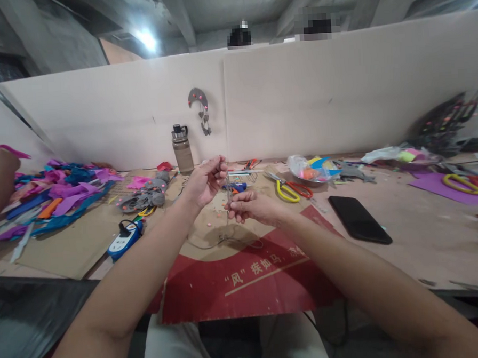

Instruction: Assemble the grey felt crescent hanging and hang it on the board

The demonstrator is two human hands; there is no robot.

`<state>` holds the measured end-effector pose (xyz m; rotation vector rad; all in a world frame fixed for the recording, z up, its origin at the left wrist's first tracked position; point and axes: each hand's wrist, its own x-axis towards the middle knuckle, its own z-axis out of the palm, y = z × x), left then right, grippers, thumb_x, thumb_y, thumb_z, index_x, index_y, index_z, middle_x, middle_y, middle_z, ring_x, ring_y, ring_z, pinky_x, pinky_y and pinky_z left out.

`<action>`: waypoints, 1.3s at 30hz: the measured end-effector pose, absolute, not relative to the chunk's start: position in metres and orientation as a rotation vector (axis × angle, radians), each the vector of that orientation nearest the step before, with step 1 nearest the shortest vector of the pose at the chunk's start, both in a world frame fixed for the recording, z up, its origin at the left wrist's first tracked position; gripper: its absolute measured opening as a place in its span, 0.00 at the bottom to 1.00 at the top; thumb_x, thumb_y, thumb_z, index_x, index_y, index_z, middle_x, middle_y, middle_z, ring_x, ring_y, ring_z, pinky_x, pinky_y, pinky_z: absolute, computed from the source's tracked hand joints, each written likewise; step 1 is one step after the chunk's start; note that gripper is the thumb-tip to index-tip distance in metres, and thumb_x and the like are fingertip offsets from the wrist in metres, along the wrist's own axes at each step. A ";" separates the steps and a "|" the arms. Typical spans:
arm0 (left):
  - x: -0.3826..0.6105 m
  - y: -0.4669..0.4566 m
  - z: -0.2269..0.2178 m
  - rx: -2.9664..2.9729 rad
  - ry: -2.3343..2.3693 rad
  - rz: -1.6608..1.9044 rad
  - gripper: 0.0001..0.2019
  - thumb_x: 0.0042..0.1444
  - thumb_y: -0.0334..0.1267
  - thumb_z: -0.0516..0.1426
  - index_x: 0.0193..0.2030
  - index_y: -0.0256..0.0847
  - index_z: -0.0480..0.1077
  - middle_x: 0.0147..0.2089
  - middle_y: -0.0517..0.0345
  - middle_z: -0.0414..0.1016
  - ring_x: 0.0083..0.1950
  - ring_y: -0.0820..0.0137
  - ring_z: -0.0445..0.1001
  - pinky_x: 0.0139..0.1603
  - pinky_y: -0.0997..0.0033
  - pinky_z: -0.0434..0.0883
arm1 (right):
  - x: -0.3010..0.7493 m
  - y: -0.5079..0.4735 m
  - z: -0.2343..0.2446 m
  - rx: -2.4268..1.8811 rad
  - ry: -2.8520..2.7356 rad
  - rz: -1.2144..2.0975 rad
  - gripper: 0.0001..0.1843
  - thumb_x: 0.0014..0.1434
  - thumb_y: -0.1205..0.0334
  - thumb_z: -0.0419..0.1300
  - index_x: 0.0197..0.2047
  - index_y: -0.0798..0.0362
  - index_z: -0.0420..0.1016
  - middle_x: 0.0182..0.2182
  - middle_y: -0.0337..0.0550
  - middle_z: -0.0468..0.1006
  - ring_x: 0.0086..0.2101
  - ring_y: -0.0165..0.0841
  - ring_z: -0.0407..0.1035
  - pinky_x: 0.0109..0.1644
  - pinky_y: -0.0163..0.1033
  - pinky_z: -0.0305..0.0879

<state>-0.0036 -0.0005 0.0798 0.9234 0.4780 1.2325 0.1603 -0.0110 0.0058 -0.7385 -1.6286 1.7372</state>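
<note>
A thin grey cord point(228, 186) runs upright between my two hands above the cardboard sheet. My left hand point(209, 178) is the higher one, its fingertips pinched on the cord's upper part. Lower and to the right, my right hand point(249, 206) pinches the same cord between thumb and fingers. Below the hands the cord trails down, and a loose loop of it spreads over the red and brown cardboard point(268, 284). Just behind my hands lies a blue glue gun point(238, 187), partly hidden by my fingers.
Left are a blue-and-white power strip point(124, 239), grey felt pieces point(144, 199) and colourful scraps point(69, 190). A bottle point(182, 150) stands behind. On the right lie yellow-handled scissors point(286, 191) and a black phone point(359, 219). Another person's hand point(1, 164) works at far left.
</note>
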 end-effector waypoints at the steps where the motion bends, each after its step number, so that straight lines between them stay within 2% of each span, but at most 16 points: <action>1: -0.007 0.002 0.080 0.895 0.461 1.241 0.05 0.57 0.33 0.58 0.34 0.32 0.70 0.25 0.60 0.70 0.23 0.82 0.68 0.19 0.86 0.62 | 0.160 -0.011 0.007 -0.753 -1.626 1.709 0.18 0.48 0.51 0.67 0.35 0.57 0.77 0.28 0.42 0.77 0.24 0.23 0.65 0.28 0.31 0.62; 4: -0.019 0.008 0.075 0.812 0.458 1.272 0.06 0.58 0.33 0.56 0.32 0.33 0.69 0.25 0.60 0.70 0.23 0.82 0.69 0.19 0.85 0.61 | 0.163 -0.009 0.009 -0.797 -1.593 1.582 0.17 0.47 0.50 0.67 0.31 0.57 0.76 0.26 0.38 0.74 0.22 0.20 0.58 0.25 0.29 0.56; 8: -0.031 0.013 0.059 0.731 0.585 1.370 0.06 0.57 0.34 0.56 0.31 0.35 0.69 0.26 0.60 0.73 0.25 0.79 0.72 0.19 0.83 0.61 | 0.170 -0.004 0.010 -0.791 -1.505 1.537 0.17 0.49 0.49 0.65 0.32 0.55 0.72 0.31 0.38 0.74 0.21 0.20 0.55 0.23 0.29 0.50; 11: -0.035 0.018 0.048 0.695 0.684 1.418 0.04 0.55 0.34 0.57 0.30 0.36 0.69 0.28 0.60 0.75 0.29 0.77 0.75 0.23 0.81 0.65 | 0.171 0.002 0.008 -0.800 -1.445 1.541 0.17 0.50 0.48 0.64 0.30 0.54 0.66 0.23 0.33 0.69 0.18 0.20 0.51 0.21 0.29 0.44; 14: -0.036 0.022 0.042 0.650 0.698 1.463 0.04 0.54 0.34 0.57 0.30 0.37 0.68 0.27 0.61 0.75 0.28 0.78 0.74 0.24 0.80 0.66 | 0.169 0.010 0.004 -0.856 -1.451 1.461 0.16 0.49 0.49 0.63 0.30 0.54 0.66 0.18 0.29 0.61 0.17 0.20 0.48 0.20 0.30 0.41; 22: -0.037 0.021 0.029 0.616 0.660 1.550 0.05 0.50 0.35 0.58 0.28 0.38 0.67 0.25 0.63 0.72 0.26 0.78 0.71 0.25 0.78 0.63 | 0.171 0.017 0.001 -1.081 -1.599 1.044 0.15 0.52 0.49 0.57 0.30 0.53 0.73 0.19 0.34 0.65 0.20 0.26 0.55 0.24 0.33 0.49; 26: -0.035 0.023 0.010 0.848 0.855 1.457 0.04 0.46 0.35 0.60 0.27 0.38 0.68 0.29 0.60 0.73 0.29 0.76 0.70 0.28 0.77 0.63 | 0.177 0.015 0.002 -1.092 -1.610 0.914 0.16 0.53 0.49 0.55 0.31 0.53 0.74 0.21 0.36 0.67 0.22 0.28 0.58 0.27 0.34 0.53; 30: -0.031 0.023 0.000 1.273 1.196 1.569 0.07 0.49 0.39 0.61 0.33 0.40 0.72 0.35 0.59 0.73 0.36 0.74 0.69 0.34 0.77 0.63 | 0.182 0.014 0.004 -1.140 -1.710 0.817 0.15 0.55 0.51 0.54 0.29 0.53 0.74 0.22 0.36 0.69 0.23 0.28 0.58 0.29 0.34 0.52; 34: -0.023 0.012 0.008 1.626 1.215 1.594 0.10 0.54 0.43 0.59 0.40 0.43 0.75 0.41 0.57 0.75 0.42 0.71 0.69 0.43 0.74 0.63 | 0.180 0.008 0.009 -1.156 -1.851 0.710 0.15 0.57 0.53 0.53 0.28 0.53 0.73 0.24 0.37 0.71 0.26 0.29 0.61 0.32 0.35 0.54; 36: -0.018 0.006 0.014 1.665 1.157 1.505 0.11 0.55 0.44 0.58 0.42 0.43 0.75 0.43 0.57 0.76 0.43 0.69 0.70 0.44 0.74 0.63 | 0.178 0.004 0.011 -1.136 -1.904 0.669 0.14 0.58 0.55 0.53 0.28 0.53 0.73 0.26 0.38 0.73 0.28 0.30 0.63 0.34 0.36 0.55; 39: -0.011 0.000 0.018 1.708 1.003 1.151 0.14 0.56 0.48 0.56 0.39 0.40 0.76 0.39 0.55 0.78 0.41 0.68 0.71 0.42 0.72 0.64 | 0.175 -0.001 0.012 -1.081 -1.961 0.650 0.14 0.60 0.56 0.52 0.29 0.52 0.73 0.27 0.39 0.74 0.30 0.32 0.66 0.36 0.37 0.57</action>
